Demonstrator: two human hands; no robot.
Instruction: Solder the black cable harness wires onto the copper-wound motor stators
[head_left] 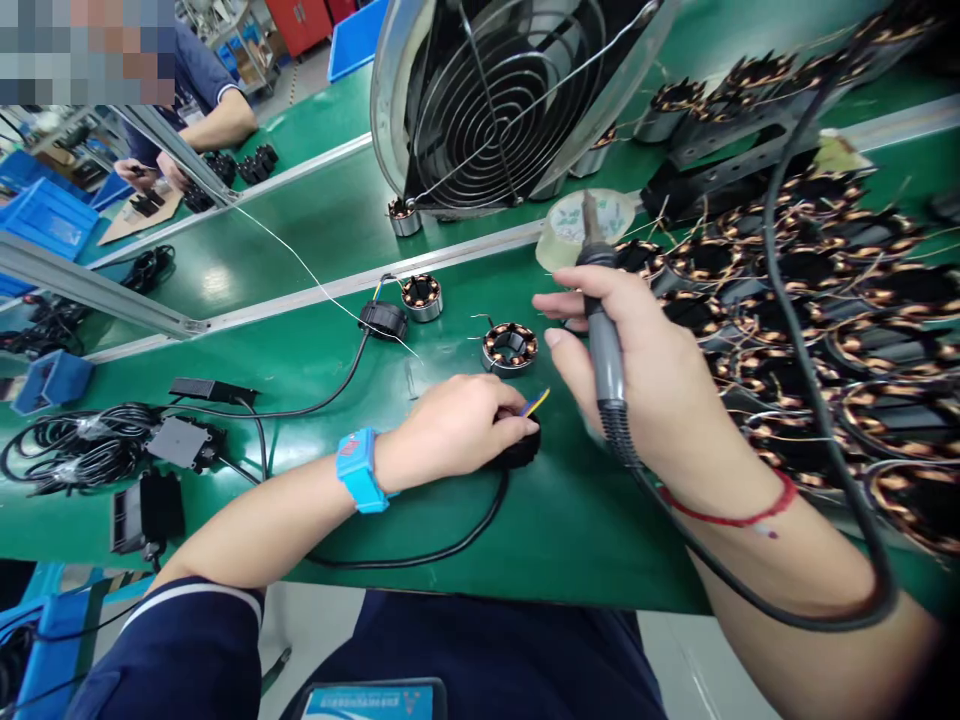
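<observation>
Copper-wound stators (825, 300) crowding right of the soldering iron (604, 340).

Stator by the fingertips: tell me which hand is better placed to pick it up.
Left, probably. The right hand is shut around the soldering iron, only its fingertips free near the stator. The left hand rests on a black part just below it and could let go.

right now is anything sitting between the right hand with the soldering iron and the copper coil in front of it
Nothing visible does. The right hand grips the soldering iron, fingertips pointing toward the copper coil, with only bare green mat between them.
</observation>
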